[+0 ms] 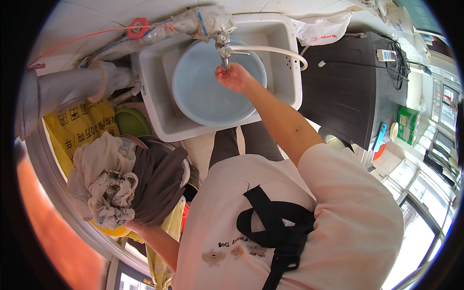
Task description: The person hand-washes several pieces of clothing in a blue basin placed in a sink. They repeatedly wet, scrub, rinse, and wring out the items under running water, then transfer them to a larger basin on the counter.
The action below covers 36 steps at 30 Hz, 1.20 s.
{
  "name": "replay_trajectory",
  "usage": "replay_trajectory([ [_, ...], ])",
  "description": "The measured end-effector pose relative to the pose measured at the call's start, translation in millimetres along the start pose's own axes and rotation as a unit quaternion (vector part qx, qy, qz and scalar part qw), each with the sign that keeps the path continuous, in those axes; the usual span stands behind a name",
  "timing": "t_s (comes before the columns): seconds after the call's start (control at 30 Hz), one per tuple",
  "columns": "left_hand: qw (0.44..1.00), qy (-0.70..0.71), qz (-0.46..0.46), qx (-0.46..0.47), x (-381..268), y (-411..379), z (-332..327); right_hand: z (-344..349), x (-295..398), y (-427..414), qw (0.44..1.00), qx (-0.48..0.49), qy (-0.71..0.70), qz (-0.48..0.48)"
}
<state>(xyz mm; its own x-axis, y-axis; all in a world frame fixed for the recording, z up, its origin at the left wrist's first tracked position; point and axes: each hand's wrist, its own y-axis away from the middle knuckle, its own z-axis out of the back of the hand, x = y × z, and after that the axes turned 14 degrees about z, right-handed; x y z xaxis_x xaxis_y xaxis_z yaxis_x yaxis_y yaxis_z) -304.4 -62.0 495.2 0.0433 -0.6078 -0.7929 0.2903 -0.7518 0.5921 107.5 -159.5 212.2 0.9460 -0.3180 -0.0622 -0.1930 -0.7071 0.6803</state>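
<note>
My right hand [234, 78] is palm up with curled fingers right under the spout of a metal faucet [224, 50]. Below it a light blue plastic basin [203, 98] stands in a grey-white utility sink [159, 119]. At the lower left, my left hand [132, 226] is mostly hidden beneath a pile of clothes. The pile has a dark grey-brown garment [157, 181], a cream cloth [103, 156] and a crumpled patterned white cloth [114, 195]. Whether the fingers grip the cloth is hidden.
A white hose [270, 48] runs right from the faucet. Beside the sink stands a dark grey appliance [337, 87] with a coiled cable. A white plastic bag [320, 29] hangs behind. Wrapped pipes [72, 83], a yellow printed sack [85, 123] and a green basin [132, 121] are at the left.
</note>
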Motion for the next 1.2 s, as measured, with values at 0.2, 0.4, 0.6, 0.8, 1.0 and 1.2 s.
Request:
replay_trajectory([
  [0.2, 0.999, -0.026, -0.019, -0.023, 1.5, 7.3, 14.0, 8.4, 5.2, -42.2, 0.978, 0.094, -0.105, -0.155],
  [0.4, 0.999, -0.035, -0.028, -0.025, 6.5, 8.4, 12.5, 24.2, -7.2, -93.9, 0.991, 0.096, 0.068, -0.070],
  [0.6, 0.999, -0.026, -0.029, -0.012, 15.2, 8.0, 10.4, 15.9, -13.4, 2.9, 0.565, -0.075, 0.752, 0.332],
  [0.8, 0.999, -0.006, -0.036, 0.033, 19.0, 5.3, -4.4, 81.2, 59.4, 84.0, 0.251, -0.206, 0.832, 0.449],
  [1.0, 0.996, -0.012, -0.066, 0.061, 17.4, 6.6, -15.1, 32.6, 41.6, 97.6, 0.817, -0.161, 0.553, -0.011],
  [1.2, 0.992, -0.011, -0.089, 0.087, 23.9, 3.1, -21.2, 31.5, 41.5, 179.8, 0.897, -0.262, 0.355, -0.030],
])
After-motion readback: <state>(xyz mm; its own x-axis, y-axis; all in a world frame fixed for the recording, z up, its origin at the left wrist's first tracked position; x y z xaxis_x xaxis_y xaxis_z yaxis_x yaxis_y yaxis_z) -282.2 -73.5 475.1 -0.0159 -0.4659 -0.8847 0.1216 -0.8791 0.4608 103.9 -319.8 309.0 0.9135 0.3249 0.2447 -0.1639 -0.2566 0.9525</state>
